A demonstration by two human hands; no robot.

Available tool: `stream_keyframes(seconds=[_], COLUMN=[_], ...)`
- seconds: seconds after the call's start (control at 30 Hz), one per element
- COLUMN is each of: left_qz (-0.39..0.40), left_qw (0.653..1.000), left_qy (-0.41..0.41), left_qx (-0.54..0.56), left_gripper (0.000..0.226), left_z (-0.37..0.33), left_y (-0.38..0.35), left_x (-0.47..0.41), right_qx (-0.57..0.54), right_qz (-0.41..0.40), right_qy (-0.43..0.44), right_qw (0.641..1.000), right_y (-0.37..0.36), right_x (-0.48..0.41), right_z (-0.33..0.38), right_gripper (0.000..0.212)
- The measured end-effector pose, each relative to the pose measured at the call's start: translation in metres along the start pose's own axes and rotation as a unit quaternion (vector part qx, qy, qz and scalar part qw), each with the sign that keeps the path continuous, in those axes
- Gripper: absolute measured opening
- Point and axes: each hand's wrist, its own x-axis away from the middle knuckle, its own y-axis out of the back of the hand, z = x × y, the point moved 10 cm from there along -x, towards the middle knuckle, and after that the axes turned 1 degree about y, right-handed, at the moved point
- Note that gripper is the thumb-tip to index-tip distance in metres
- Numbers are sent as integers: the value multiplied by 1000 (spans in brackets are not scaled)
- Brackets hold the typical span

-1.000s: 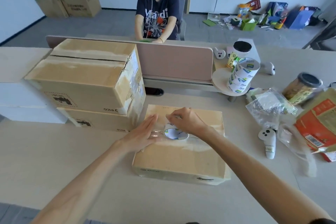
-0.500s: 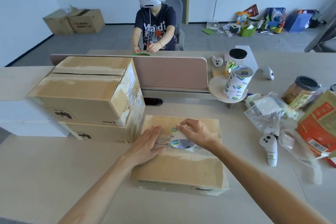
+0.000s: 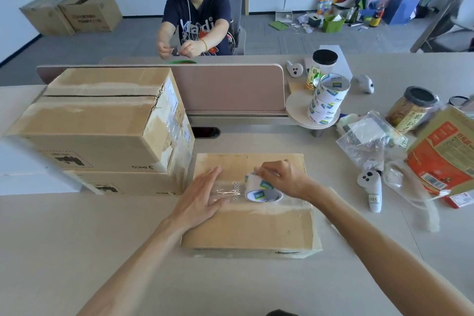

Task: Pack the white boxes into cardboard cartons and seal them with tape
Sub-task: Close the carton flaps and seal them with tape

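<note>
A closed cardboard carton [image 3: 246,228] lies flat on the table in front of me. My right hand [image 3: 284,178] grips a roll of clear tape [image 3: 261,188] that rests on the carton's top seam. A strip of clear tape [image 3: 228,191] runs from the roll leftwards along the seam. My left hand [image 3: 202,196] lies flat, fingers spread, pressing the strip's left end onto the carton. No white boxes are visible.
Two taped cartons [image 3: 102,120] stand stacked at the left. A stack of tape rolls [image 3: 327,99] sits on a round stand behind. A white controller [image 3: 370,188], plastic bags [image 3: 369,141], jars and an orange packet [image 3: 446,156] crowd the right. A person [image 3: 195,18] sits beyond the divider.
My right hand has drawn the tape roll to the right along the seam, leaving more strip laid. My left hand stays pressed on the carton. The camera has tilted.
</note>
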Motion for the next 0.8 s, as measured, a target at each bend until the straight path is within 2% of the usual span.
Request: stream_keyframes(seconds=[0.2, 0.3, 0.4, 0.47, 0.57, 0.7, 0.8], left_qz=[2, 7, 9, 8, 4, 1, 0], left_qw=[999, 999, 999, 999, 998, 998, 997], left_qy=[-3, -2, -2, -3, -2, 1, 0], left_qx=[-35, -41, -42, -49, -60, -68, -72], left_gripper=[86, 90, 93, 92, 93, 90, 87], left_z=[-1, -1, 0, 0, 2, 2, 2], left_y=[-2, -5, -8, -9, -10, -11, -11], left_x=[-1, 0, 0, 0, -1, -1, -2], right_qx=[111, 204, 229, 173, 13, -190, -215], right_qz=[-6, 3, 10, 4, -39, -88, -115], right_qy=[45, 22, -8, -27, -54, -65, -73], right_qw=[993, 979, 973, 985, 998, 976, 967], right_y=[18, 16, 14, 18, 26, 25, 25], right_x=[2, -5, -10, -7, 1, 17, 27], right_z=[-1, 6, 9, 3, -21, -50, -62], right_gripper=[43, 45, 45, 39, 40, 47, 35])
